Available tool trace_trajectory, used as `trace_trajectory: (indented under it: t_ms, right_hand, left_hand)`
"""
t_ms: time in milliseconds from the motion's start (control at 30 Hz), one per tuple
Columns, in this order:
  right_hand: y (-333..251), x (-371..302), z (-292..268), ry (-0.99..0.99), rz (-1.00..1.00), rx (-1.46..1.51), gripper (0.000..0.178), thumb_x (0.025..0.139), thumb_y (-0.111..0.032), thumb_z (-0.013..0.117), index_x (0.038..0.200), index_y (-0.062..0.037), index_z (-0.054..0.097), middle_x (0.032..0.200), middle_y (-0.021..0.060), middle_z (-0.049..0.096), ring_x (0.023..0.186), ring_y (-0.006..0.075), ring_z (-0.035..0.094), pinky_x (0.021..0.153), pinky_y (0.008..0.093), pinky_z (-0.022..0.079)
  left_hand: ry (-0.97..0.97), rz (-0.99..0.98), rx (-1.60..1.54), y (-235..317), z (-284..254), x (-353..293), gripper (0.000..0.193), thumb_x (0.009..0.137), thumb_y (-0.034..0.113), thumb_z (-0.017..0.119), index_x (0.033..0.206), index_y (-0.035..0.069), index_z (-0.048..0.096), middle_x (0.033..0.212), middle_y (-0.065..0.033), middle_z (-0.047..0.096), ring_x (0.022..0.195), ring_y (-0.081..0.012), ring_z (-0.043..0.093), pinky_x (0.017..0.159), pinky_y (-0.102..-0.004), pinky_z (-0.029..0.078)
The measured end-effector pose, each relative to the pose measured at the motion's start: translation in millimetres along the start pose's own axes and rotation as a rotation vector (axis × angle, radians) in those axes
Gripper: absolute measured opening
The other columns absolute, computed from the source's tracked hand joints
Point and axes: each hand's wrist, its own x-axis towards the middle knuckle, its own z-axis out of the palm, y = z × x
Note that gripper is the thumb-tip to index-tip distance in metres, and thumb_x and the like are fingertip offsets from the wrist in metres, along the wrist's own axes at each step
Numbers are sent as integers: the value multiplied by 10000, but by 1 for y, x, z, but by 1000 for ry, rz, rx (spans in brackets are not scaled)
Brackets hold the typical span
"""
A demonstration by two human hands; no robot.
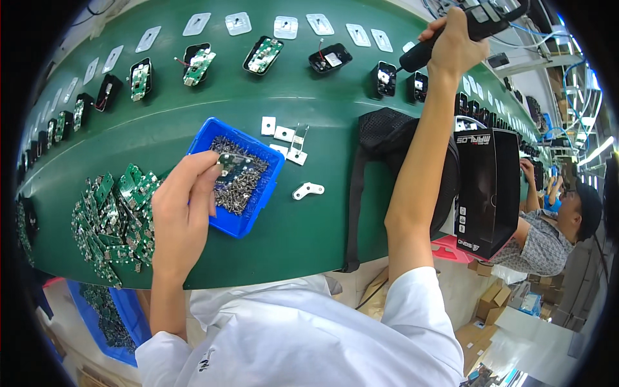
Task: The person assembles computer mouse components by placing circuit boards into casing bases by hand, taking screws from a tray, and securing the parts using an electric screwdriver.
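My right hand point(454, 45) is wrapped round a black electric screwdriver point(419, 57) at the upper right. Its tip points down at a small black housing point(385, 80), whose inside shows white parts. My left hand point(187, 200) is closed in a pinch over a blue bin point(233, 227) of small metal screws point(237, 193). Between thumb and fingers is a small dark green circuit board point(231, 166), partly hidden by the fingers. To the left of this hand lies a heap of green circuit boards point(116, 219).
Black housings point(263, 55) and pale covers point(285, 28) line the green table's far side. Metal plates point(284, 133) and a white bracket point(308, 190) lie right of the bin. A black bag point(387, 138) and box point(487, 193) flank my right forearm. A co-worker point(554, 226) sits at right.
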Motion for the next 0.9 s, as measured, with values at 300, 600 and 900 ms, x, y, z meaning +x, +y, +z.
trace_trajectory:
  t_ms: [300,600,900]
  right_hand:
    - [21,7,-2,91,39,12,297,910,-203,636,669,-46,565,509,43,521,374,150,483,374,267,405]
    - [31,7,-1,97,84,104,294,900,-215,641,674,-43,566,514,41,517,380,151,481,381,269,409]
    - [35,9,0,92,77,82,297,908,-241,629,698,-39,569,523,38,516,387,150,481,388,268,412]
  left_hand:
    - [39,66,14,-23,19,0,167,995,0,527,1132,5,621,795,-21,586,583,-91,505,547,-212,410]
    - [74,119,-9,-27,20,-1,163,937,-47,607,1088,-4,655,861,-48,646,603,-109,511,543,-237,417]
    - [71,150,-15,-26,21,1,163,934,-51,600,1081,-9,656,886,-62,657,619,-121,550,557,-233,438]
